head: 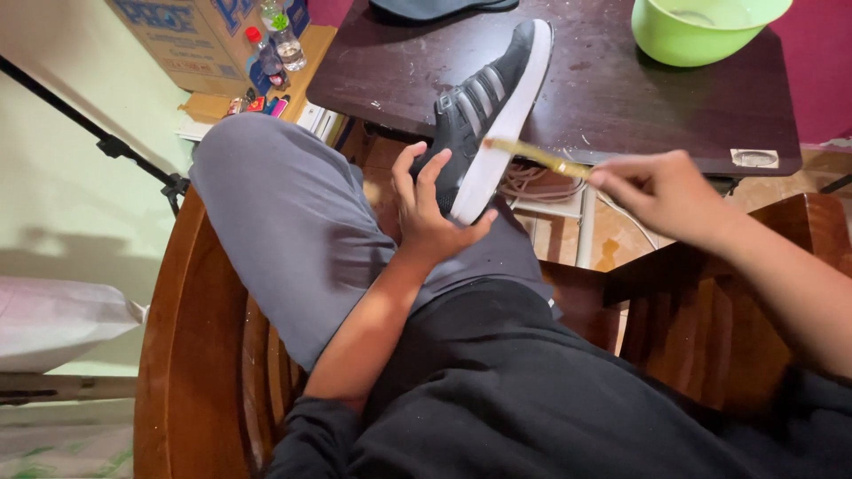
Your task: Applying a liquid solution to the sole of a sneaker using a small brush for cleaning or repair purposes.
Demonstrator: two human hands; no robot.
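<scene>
A black sneaker (484, 102) with grey stripes and a white sole is tilted on its side, its toe near the dark table. My left hand (430, 213) grips its heel end from below, above my raised knee in grey trousers. My right hand (661, 186) holds a thin yellowish brush (532, 156) by its handle. The brush's far end touches the white sole at about the shoe's middle.
A dark wooden table (603, 98) carries a green plastic basin (701, 31) at its far right. Cardboard boxes and plastic bottles (280, 35) stand at the upper left. I sit in a wooden chair (191, 337). A black tripod leg (106, 142) crosses the left.
</scene>
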